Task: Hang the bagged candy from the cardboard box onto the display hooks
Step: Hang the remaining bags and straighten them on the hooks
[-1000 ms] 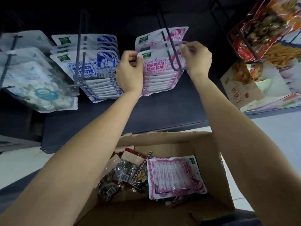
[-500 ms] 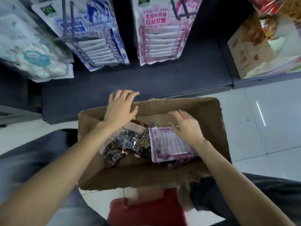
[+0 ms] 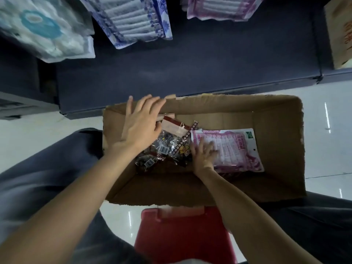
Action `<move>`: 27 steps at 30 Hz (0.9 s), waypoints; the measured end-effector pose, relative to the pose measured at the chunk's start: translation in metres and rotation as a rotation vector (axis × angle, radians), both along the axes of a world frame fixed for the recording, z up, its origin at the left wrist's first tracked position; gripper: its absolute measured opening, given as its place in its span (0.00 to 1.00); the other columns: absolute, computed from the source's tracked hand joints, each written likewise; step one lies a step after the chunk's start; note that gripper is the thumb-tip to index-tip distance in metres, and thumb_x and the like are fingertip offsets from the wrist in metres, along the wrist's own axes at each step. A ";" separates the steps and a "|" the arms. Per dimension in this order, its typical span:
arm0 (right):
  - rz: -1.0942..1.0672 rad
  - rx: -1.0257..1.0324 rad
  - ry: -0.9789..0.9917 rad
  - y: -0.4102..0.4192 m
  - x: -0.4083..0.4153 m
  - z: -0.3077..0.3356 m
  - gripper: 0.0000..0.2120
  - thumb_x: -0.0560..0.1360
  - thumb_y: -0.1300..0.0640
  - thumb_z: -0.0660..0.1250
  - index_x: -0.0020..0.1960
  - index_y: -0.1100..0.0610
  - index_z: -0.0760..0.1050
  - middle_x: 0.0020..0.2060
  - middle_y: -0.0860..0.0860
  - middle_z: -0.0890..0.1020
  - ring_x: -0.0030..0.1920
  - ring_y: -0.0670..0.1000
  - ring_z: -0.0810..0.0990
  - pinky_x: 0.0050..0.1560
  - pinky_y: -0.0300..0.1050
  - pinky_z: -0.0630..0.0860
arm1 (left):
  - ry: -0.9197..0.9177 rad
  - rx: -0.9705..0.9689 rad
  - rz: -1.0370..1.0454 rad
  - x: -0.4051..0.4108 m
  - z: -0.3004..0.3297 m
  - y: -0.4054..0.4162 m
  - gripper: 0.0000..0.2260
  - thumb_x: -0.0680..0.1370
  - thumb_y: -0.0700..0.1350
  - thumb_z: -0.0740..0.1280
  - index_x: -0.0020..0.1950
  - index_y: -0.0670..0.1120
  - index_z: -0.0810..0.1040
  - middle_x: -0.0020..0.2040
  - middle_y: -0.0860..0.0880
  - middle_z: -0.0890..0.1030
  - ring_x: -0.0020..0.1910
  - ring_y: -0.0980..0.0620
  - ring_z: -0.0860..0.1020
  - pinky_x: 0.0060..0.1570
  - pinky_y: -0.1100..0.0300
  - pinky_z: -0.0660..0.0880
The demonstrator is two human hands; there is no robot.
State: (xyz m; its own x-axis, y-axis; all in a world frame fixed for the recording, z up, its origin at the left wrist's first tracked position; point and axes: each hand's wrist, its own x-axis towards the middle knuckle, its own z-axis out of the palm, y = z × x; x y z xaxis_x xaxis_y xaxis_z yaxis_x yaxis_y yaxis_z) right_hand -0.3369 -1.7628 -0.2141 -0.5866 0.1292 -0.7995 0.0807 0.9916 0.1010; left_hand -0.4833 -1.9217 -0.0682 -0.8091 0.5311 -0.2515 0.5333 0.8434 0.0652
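Observation:
An open cardboard box (image 3: 282, 149) sits on the floor below me. Inside lies a flat pink candy bag (image 3: 236, 149) with a hang hole at its right end. Dark clear bags with red headers (image 3: 171, 138) lie beside it on the left. My right hand (image 3: 202, 155) rests on the pink bag's left part, fingers spread, not visibly gripping it. My left hand (image 3: 142, 124) hovers open over the box's far left corner and the dark bags. Hung pink bags (image 3: 219, 7) and blue bags (image 3: 133, 20) show at the top; the hooks are out of view.
A dark shelf base (image 3: 190, 69) runs behind the box. White-and-teal bags (image 3: 43, 29) hang at the upper left, a tan package (image 3: 341, 33) at the right edge. A red stool (image 3: 184, 235) stands below the box. White tiled floor (image 3: 327, 115) lies around.
Both hands left the hung pink bags on the hook and came down into the box. The view tilted down. My right hand now lies on the pink bag in the box.

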 end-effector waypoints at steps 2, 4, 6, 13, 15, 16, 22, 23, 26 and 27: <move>-0.022 0.035 0.001 -0.004 0.000 -0.003 0.49 0.78 0.54 0.64 0.72 0.53 0.22 0.73 0.70 0.37 0.71 0.76 0.48 0.63 0.68 0.69 | -0.021 -0.018 0.028 -0.003 0.001 -0.006 0.28 0.78 0.49 0.64 0.76 0.49 0.60 0.74 0.49 0.64 0.74 0.49 0.60 0.72 0.41 0.45; -0.091 0.028 0.017 -0.007 -0.004 0.003 0.47 0.78 0.57 0.63 0.73 0.53 0.25 0.73 0.71 0.42 0.71 0.74 0.53 0.61 0.62 0.73 | -0.040 -0.017 0.033 -0.003 0.001 -0.010 0.27 0.78 0.48 0.63 0.76 0.48 0.59 0.75 0.50 0.63 0.74 0.50 0.61 0.72 0.41 0.45; -0.237 -0.028 0.072 -0.005 -0.011 0.020 0.46 0.75 0.57 0.67 0.77 0.53 0.35 0.73 0.68 0.51 0.71 0.69 0.59 0.60 0.58 0.75 | -0.054 -0.009 0.034 -0.002 -0.002 -0.013 0.27 0.78 0.48 0.64 0.76 0.48 0.60 0.75 0.50 0.62 0.74 0.49 0.60 0.72 0.40 0.46; -0.578 -0.058 0.577 0.046 -0.017 0.122 0.13 0.74 0.67 0.63 0.57 0.59 0.76 0.47 0.58 0.83 0.46 0.58 0.82 0.43 0.48 0.79 | -0.120 0.187 0.148 0.019 0.010 0.009 0.20 0.79 0.47 0.62 0.71 0.49 0.69 0.69 0.49 0.71 0.69 0.48 0.67 0.70 0.48 0.60; -0.609 -0.070 0.653 0.062 -0.008 0.150 0.13 0.74 0.69 0.62 0.56 0.60 0.78 0.43 0.60 0.84 0.44 0.61 0.83 0.43 0.50 0.79 | -0.220 0.241 0.168 0.035 0.018 0.017 0.18 0.79 0.48 0.62 0.69 0.51 0.70 0.67 0.50 0.73 0.65 0.48 0.71 0.66 0.51 0.65; -0.614 -0.085 0.699 0.069 -0.002 0.163 0.14 0.74 0.69 0.63 0.57 0.60 0.78 0.43 0.61 0.84 0.44 0.61 0.83 0.43 0.50 0.79 | -0.260 0.264 0.170 0.044 0.023 0.021 0.17 0.80 0.48 0.61 0.69 0.51 0.71 0.67 0.50 0.73 0.62 0.48 0.74 0.64 0.52 0.68; -0.505 -0.306 1.156 0.087 0.033 0.227 0.07 0.76 0.64 0.64 0.49 0.59 0.80 0.39 0.53 0.84 0.33 0.50 0.81 0.31 0.34 0.69 | -0.728 0.585 0.586 0.084 0.059 0.043 0.31 0.76 0.70 0.51 0.68 0.51 0.71 0.63 0.54 0.76 0.61 0.54 0.75 0.66 0.51 0.68; -0.476 -0.349 1.187 0.088 0.038 0.235 0.08 0.77 0.63 0.63 0.49 0.58 0.80 0.39 0.51 0.84 0.34 0.47 0.79 0.31 0.33 0.69 | -0.830 0.676 0.686 0.088 0.065 0.045 0.39 0.71 0.76 0.48 0.69 0.51 0.71 0.61 0.52 0.79 0.60 0.52 0.76 0.67 0.48 0.67; -0.318 -0.470 1.238 0.085 0.052 0.257 0.07 0.76 0.65 0.64 0.49 0.58 0.80 0.42 0.52 0.84 0.38 0.49 0.80 0.37 0.39 0.75 | -0.969 0.884 0.843 0.095 0.082 0.044 0.40 0.71 0.74 0.46 0.66 0.48 0.73 0.52 0.46 0.83 0.50 0.49 0.83 0.59 0.50 0.74; -0.237 -0.488 1.260 0.082 0.056 0.262 0.08 0.74 0.68 0.66 0.49 0.58 0.80 0.41 0.53 0.84 0.39 0.51 0.81 0.38 0.41 0.76 | -1.008 0.932 0.890 0.094 0.086 0.041 0.37 0.71 0.73 0.49 0.64 0.47 0.74 0.52 0.45 0.83 0.48 0.49 0.83 0.55 0.52 0.76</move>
State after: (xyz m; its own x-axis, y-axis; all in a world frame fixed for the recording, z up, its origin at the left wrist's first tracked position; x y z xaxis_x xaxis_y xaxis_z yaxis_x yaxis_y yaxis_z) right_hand -0.2811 -1.6808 0.0480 -0.9469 0.1891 0.2602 0.0282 0.8546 -0.5185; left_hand -0.3893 -1.8805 0.0177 -0.6421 0.2759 -0.7152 -0.6421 0.3161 0.6984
